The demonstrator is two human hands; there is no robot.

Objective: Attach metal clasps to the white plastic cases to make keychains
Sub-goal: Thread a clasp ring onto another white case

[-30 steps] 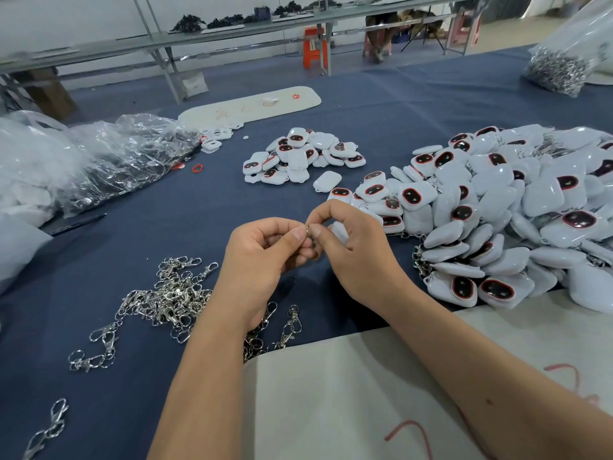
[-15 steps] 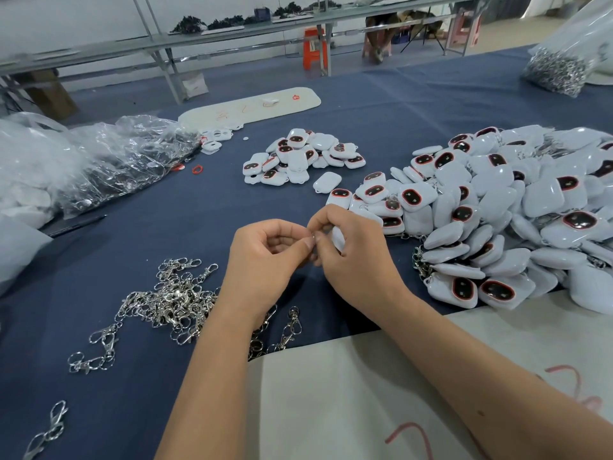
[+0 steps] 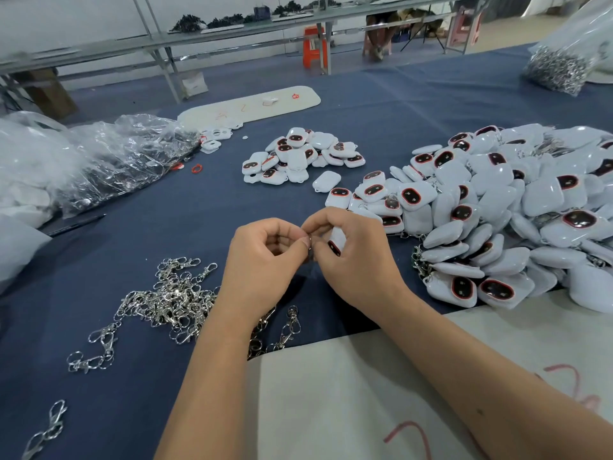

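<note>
Above blue cloth (image 3: 166, 227), both hands pinch one white case (image 3: 337, 241).

Two hands, left (image 3: 265, 263) and right (image 3: 356, 260), meet over one case (image 3: 336, 242). Right of them lies a pile of cases (image 3: 497, 207) too many to count; beyond, roughly twenty (image 3: 300, 156); left, a tangle of uncounted clasps (image 3: 172, 300).

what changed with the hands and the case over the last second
Little. The left hand and right hand keep pinching the clasp ring between them. The right hand has turned slightly, so the white case it holds shows more. The loose clasps and case piles stayed put.
</note>
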